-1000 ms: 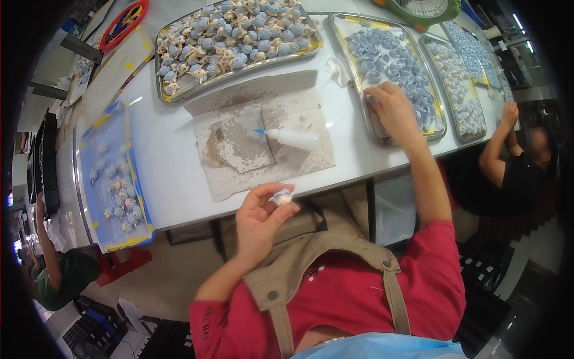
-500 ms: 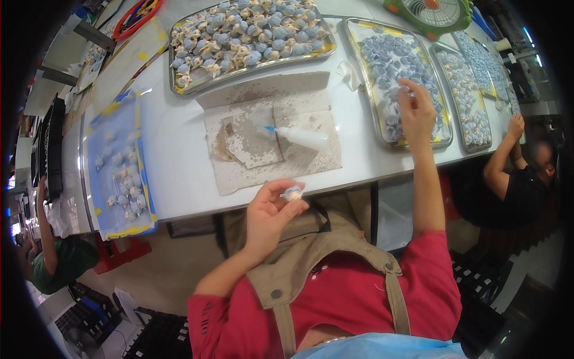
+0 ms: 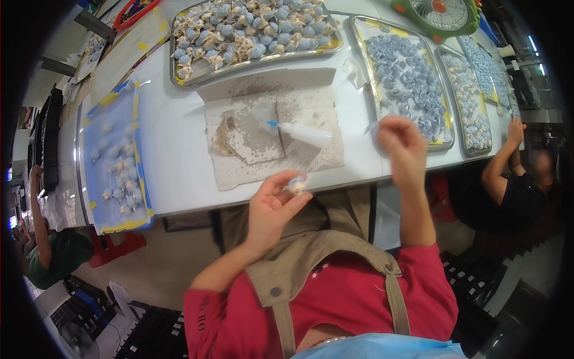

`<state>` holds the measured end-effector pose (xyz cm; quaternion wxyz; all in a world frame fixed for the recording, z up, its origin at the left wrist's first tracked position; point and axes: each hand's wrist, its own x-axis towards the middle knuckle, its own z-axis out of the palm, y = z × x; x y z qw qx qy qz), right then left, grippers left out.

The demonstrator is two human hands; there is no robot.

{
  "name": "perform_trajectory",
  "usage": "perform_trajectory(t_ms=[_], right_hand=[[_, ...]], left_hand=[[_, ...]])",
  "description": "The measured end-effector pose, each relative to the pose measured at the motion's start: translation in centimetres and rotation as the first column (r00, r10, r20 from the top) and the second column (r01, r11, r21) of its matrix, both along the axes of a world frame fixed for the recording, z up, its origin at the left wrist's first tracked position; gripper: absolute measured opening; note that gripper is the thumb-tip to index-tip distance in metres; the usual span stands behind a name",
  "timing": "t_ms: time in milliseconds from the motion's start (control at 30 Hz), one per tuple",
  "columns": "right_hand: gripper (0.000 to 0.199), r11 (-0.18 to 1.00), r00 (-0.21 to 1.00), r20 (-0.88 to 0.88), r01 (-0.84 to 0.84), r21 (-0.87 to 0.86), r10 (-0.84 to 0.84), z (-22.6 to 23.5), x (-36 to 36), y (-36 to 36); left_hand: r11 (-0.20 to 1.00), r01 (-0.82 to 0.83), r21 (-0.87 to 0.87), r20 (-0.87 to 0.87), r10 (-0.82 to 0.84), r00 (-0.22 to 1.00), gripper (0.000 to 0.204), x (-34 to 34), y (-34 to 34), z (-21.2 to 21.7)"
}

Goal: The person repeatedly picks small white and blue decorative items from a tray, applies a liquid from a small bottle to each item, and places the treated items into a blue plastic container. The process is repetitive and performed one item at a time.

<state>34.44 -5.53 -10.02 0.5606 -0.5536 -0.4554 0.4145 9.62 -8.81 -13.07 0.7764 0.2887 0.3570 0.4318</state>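
My left hand [image 3: 272, 209] is raised just in front of the table's near edge, pinching a small white and blue shell-like piece [image 3: 296, 184] between thumb and fingers. My right hand [image 3: 402, 143] hovers, blurred, above the near edge beside the tray of loose blue pieces [image 3: 406, 78]. Its fingertips are closed on what looks like a small pale blue piece [image 3: 373, 127]. A white glue bottle with a blue tip [image 3: 305, 133] lies on stained brown paper [image 3: 275, 137] between my hands and the far trays.
A long tray of finished blue and cream pieces [image 3: 251, 30] sits at the back. Another tray [image 3: 475, 102] lies at the right and a blue-lined tray [image 3: 113, 161] at the left. A green fan [image 3: 439, 15] stands behind. One co-worker [image 3: 514, 185] sits at the right, another person [image 3: 51, 245] at the left.
My right hand has lifted off the tray of blue pieces and drawn back toward me, fingertips pinched. My left hand has kept its piece, staying near the table edge.
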Motion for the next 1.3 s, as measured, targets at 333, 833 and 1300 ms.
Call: perform_trajectory(t_ms=[333, 833, 1300], right_hand=[[0.019, 0.919, 0.917, -0.069, -0.393, 0.034, 0.394, -0.8, -8.0, -4.4], [0.028, 0.882, 0.810, 0.572, -0.357, 0.307, 0.128, -1.4, -8.3, -4.8], [0.021, 0.865, 0.830, 0.451, -0.456, 0.208, 0.329, -0.2, -7.5, -3.9]], left_hand=[[0.992, 0.064, 0.109, -0.006, -0.064, 0.998, 0.044, -0.4, -0.6, 0.4], [0.986, 0.055, 0.158, -0.112, -0.038, 0.993, 0.036, -0.2, -0.6, 0.9], [0.965, 0.102, 0.241, -0.213, -0.050, 0.976, 0.031, -0.9, -0.7, 1.1]])
